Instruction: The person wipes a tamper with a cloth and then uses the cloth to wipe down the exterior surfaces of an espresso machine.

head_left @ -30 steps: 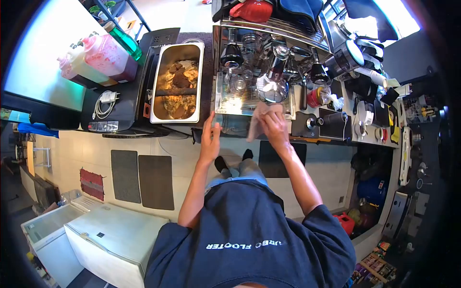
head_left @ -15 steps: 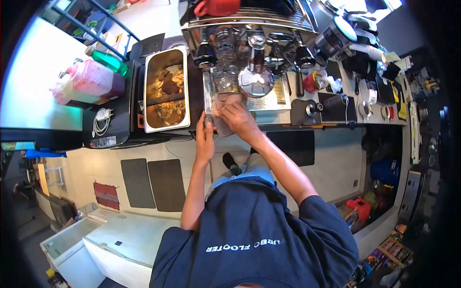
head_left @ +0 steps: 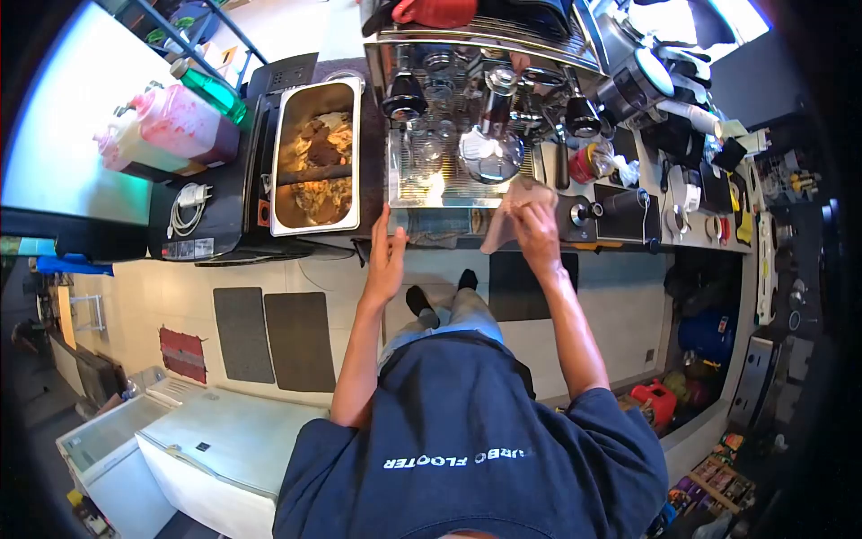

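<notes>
My right hand (head_left: 539,235) is closed on a thin brownish-pink cloth (head_left: 532,194), at the front right corner of the espresso machine's drip tray (head_left: 422,193). Part of the cloth hangs below the counter edge. My left hand (head_left: 385,262) is at the tray's front left corner, fingers stretched out and holding nothing; I cannot tell whether the fingertips touch the edge. Above the tray are glass cups (head_left: 435,148) and a shiny chrome round part (head_left: 492,157). Black-handled portafilters (head_left: 404,97) flank them on the espresso machine (head_left: 494,38).
Left of the machine stands a steel pan (head_left: 353,202) of coffee grounds with a bar across it. Further left are pink-stained jugs (head_left: 184,130), a green bottle (head_left: 211,90) and a white cable (head_left: 189,208). A tamper (head_left: 584,212) lies right, beside a red-labelled container (head_left: 588,163).
My right hand has carried the cloth rightward along the tray's front, from the left end to the right corner. My left hand stays by the left corner. The view has shifted slightly.
</notes>
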Demonstrator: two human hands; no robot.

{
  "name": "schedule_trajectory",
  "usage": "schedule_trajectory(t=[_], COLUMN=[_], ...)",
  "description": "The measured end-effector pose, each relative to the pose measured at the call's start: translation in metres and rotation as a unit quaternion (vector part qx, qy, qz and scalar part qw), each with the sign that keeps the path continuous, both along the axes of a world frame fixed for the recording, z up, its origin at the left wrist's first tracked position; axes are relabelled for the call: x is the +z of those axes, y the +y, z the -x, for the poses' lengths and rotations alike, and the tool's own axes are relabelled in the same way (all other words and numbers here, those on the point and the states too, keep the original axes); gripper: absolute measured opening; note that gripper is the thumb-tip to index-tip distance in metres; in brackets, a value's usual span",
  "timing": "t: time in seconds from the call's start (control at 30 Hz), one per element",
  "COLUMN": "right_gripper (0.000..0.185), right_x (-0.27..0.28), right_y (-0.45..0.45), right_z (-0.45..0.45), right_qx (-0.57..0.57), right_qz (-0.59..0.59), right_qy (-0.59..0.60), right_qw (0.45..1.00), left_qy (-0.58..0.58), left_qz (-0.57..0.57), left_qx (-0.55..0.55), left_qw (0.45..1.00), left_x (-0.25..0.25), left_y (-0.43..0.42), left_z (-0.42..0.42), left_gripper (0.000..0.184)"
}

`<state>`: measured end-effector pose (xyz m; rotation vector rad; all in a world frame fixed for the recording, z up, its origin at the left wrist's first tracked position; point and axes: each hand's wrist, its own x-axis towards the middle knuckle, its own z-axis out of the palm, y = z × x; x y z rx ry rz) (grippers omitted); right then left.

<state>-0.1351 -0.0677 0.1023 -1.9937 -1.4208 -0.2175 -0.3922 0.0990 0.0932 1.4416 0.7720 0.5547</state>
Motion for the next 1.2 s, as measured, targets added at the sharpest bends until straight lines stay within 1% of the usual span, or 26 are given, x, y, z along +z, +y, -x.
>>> schedule_trajectory(t=[0.07, 0.1, 0.17, 0.23, 0.27, 0.33, 0.5, 0.57, 0.6, 0.63, 0.73, 0.87, 0.93, 1.0, 1.03, 1.17, 1.2], right_gripper=[0.013, 0.012, 0.012, 0.016, 0.016, 0.019, 0.018, 0.018, 0.018, 0.017, 0.014, 0.015, 0.014, 0.014, 0.014, 0.014, 0.014], right_x=[0.004, -0.001, -0.007, -0.004, -0.001, 0.005, -0.007, 0.002, -0.009, -0.016, -0.018, -0.007, -0.007, -0.010, -0.012, -0.023, -0.024], right_y=[0.030, 0.047, 0.084, 0.115, 0.123, 0.132, 0.097, 0.072, 0.056, 0.037, -0.005, -0.025, -0.028, -0.030, -0.030, -0.023, -0.021], right_z=[0.023, 0.038, 0.063, 0.087, 0.096, 0.103, 0.076, 0.053, 0.042, 0.029, -0.001, -0.018, -0.016, -0.015, -0.016, -0.022, -0.027], right_qx=[0.061, 0.078, 0.092, 0.131, 0.126, 0.141, 0.097, 0.088, 0.043, 0.022, -0.044, -0.065, -0.104, -0.142, -0.145, -0.188, -0.191], right_qz=[-0.011, -0.010, -0.020, 0.006, 0.005, 0.027, -0.012, -0.062, -0.045, -0.030, -0.021, -0.017, -0.056, -0.094, -0.092, -0.145, -0.146], right_qy=[-0.031, 0.022, 0.006, 0.001, 0.004, -0.067, -0.008, -0.045, -0.024, -0.024, -0.025, -0.051, 0.062, 0.174, 0.173, 0.277, 0.277], right_qw=[0.998, 0.997, 0.996, 0.991, 0.992, 0.987, 0.995, 0.993, 0.998, 0.999, 0.999, 0.996, 0.991, 0.970, 0.970, 0.931, 0.930], left_qy=[0.000, 0.001, 0.005, 0.005, 0.001, -0.008, 0.015, 0.020, 0.024, 0.027, 0.030, 0.026, 0.030, 0.035, 0.034, 0.040, 0.040], left_qz=[-0.005, -0.010, -0.020, -0.019, -0.015, -0.006, 0.001, 0.003, 0.004, 0.004, 0.002, -0.005, 0.005, 0.017, 0.018, -0.024, -0.023], left_qx=[0.003, -0.002, -0.016, -0.016, -0.016, -0.017, -0.016, -0.019, -0.015, -0.009, -0.004, 0.005, 0.006, 0.006, 0.003, 0.035, 0.032], left_qw=[1.000, 1.000, 1.000, 1.000, 1.000, 1.000, 1.000, 1.000, 1.000, 1.000, 1.000, 1.000, 1.000, 0.999, 0.999, 0.998, 0.998], left_x=[-0.003, -0.007, -0.013, -0.014, -0.015, -0.015, -0.012, -0.010, -0.008, -0.006, -0.008, -0.011, -0.008, -0.007, -0.007, -0.005, -0.005], left_y=[0.002, 0.004, 0.006, 0.008, 0.009, 0.012, 0.009, 0.005, 0.002, 0.000, -0.002, -0.004, -0.003, -0.002, -0.002, -0.001, 0.000], left_z=[0.003, 0.003, 0.005, 0.008, 0.008, 0.005, 0.002, -0.001, -0.002, -0.003, -0.004, -0.004, -0.004, -0.005, -0.006, -0.010, -0.014], left_gripper=[0.058, 0.058, 0.058, 0.057, 0.057, 0.056, 0.057, 0.058, 0.058, 0.059, 0.060, 0.061, 0.060, 0.059, 0.059, 0.058, 0.058])
